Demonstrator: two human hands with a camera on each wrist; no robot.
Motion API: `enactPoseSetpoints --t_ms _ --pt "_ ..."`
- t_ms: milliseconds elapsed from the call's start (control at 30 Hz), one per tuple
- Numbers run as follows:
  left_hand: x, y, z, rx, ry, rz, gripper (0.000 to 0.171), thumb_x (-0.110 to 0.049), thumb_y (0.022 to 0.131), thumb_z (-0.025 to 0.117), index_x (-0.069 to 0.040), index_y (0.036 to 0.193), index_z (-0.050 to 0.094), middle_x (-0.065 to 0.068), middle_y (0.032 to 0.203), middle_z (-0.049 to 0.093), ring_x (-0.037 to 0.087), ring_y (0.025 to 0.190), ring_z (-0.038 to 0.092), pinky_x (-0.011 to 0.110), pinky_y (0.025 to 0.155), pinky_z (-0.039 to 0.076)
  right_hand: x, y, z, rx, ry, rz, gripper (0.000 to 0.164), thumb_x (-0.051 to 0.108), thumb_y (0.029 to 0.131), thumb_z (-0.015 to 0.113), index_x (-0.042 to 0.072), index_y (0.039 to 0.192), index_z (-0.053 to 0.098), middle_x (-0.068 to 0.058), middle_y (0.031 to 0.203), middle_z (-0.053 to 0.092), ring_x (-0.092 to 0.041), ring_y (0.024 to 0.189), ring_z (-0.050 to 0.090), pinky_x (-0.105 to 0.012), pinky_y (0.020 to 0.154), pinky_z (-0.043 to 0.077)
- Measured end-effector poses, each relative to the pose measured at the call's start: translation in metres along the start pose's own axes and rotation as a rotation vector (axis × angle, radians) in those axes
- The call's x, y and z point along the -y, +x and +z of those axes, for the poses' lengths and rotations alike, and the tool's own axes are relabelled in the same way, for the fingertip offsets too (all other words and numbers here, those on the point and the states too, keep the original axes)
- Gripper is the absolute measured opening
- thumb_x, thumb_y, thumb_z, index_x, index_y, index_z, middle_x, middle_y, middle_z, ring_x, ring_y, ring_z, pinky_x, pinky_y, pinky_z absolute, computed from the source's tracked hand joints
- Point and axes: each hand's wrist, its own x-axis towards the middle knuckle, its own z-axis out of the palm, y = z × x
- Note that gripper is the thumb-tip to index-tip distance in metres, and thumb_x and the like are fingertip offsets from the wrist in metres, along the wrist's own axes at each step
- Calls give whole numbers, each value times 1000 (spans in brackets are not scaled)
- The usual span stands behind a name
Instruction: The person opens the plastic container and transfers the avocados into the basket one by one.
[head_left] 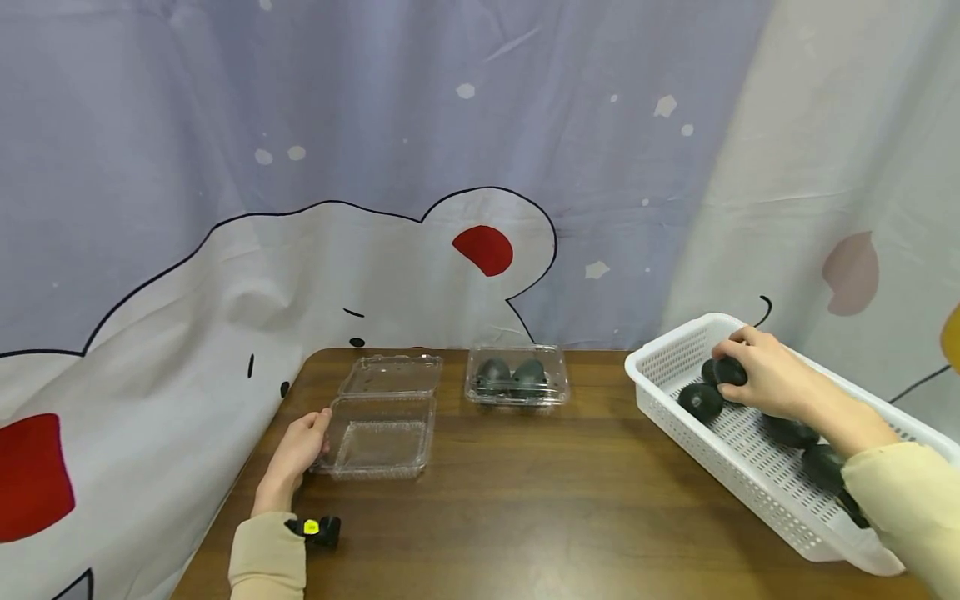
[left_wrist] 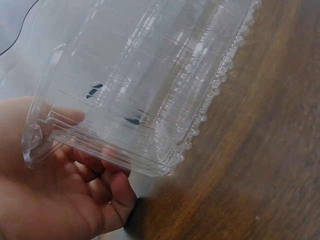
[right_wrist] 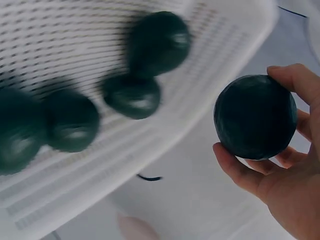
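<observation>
My left hand (head_left: 298, 446) grips the left edge of an open clear plastic clamshell box (head_left: 384, 446), its fingers curled at the rim in the left wrist view. The box's lid (head_left: 392, 375) lies folded back toward the curtain, and nothing is inside the box. Over the far end of a white perforated basket (head_left: 705, 450), my right hand (head_left: 772, 379) holds a dark green avocado (right_wrist: 255, 120) between thumb and fingers. Several more avocados (right_wrist: 159, 44) lie in the basket below it.
A closed clear clamshell (head_left: 557, 367) with two avocados showing inside stands at the table's back edge. Behind the brown wooden table (head_left: 525, 500) hangs a patterned curtain (head_left: 375, 125). The basket stands along the table's right side.
</observation>
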Motion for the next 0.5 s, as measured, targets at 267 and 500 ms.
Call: enactPoseSetpoints --t_ms 267,500 --pt "1 0 0 0 -11 -13 44 -40 107 34 -3 87 45 7 79 48 20 73 49 34 68 37 -23 -18 20 177 20 44 39 11 62 86 3 94 65 -18 95 57 -38 86 58 -55 75 46" --pt "1 0 0 -3 -13 -12 42 -39 107 35 -3 88 45 8 79 47 21 73 49 35 68 36 -30 -25 33 344 63 118 36 14 65 83 5 94 64 -15 93 55 -34 84 57 -54 73 47"
